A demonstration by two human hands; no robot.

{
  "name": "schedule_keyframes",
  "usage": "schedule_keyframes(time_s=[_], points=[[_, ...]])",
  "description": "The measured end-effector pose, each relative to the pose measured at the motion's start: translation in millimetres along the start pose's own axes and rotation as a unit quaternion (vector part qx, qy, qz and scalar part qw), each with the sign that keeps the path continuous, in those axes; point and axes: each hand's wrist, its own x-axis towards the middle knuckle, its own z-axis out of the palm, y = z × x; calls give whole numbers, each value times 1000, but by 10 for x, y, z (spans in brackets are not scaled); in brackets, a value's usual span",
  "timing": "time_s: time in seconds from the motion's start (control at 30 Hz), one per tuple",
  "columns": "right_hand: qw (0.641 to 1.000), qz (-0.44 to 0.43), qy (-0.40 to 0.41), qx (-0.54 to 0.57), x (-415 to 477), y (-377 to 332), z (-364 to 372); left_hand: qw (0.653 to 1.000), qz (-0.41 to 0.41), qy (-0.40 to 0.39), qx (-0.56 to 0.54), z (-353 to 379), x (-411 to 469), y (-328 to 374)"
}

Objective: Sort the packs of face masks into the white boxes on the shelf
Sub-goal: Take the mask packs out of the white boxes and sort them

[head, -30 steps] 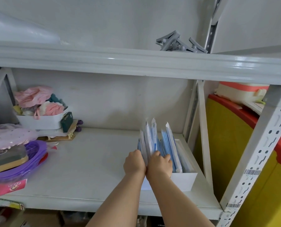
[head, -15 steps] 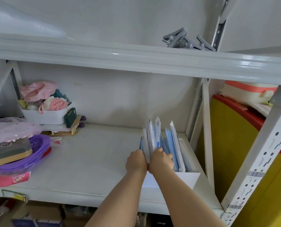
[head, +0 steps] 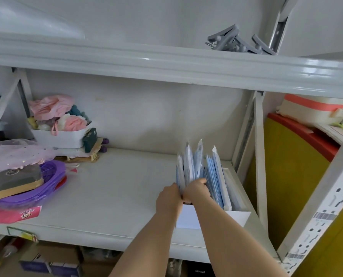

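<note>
- Shelf (head: pixel 110 198): white metal rack; I'm working the middle level, w/ another level above.
- Yellow panel w/ red top edge (head: pixel 286 176), off to the right, outside the rack upright.
- Purple basket pile (head: pixel 46 180), far left of the shelf, w/ a dark box and pink netting on top; well apart from my hands.
- White tub of pink and pale fabric bits (head: pixel 60 136) at the back left, against the wall.
- White box (head: pixel 236 215): sits at the right end of the shelf, near the front edge, just beside the rack frame. My forearms cover part of its front wall.
- Packs of face masks (head: pixel 212 176): blue-and-white, standing on edge in the white box, tops poking above its rim and leaning a bit left.
- My left hand (head: pixel 168 198): curled, fingers closed against the leftmost packs at the box's left side.
- My right hand (head: pixel 196 189): touching the left one, fingers pushed in among the packs; closed around the left-hand bunch, rest of the packs to its right.
- Grey clips (head: pixel 236 44) on the upper level, right side.
</note>
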Motion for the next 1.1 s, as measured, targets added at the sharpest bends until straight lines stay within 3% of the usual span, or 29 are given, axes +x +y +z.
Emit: schedule_keyframes(time_s=[0.2,0.47,0.8,1.0,1.1], points=[[999,1,26,34,23,34,14,988,-24,-60,-141,-112,117,-22],[996,-31,83,0,2,136,59,994,-35,-54,-91,-74,150,57],[995,-48,70,54,-50,90,-211,1000,-18,-5,11,-22,123,143],[992,-80,90,30,-116,-36,-537,999,-51,-11,-2,-3,121,131],[990,-89,100,40,-180,-91,-672,990,-87,-59,-95,-66,121,91]])
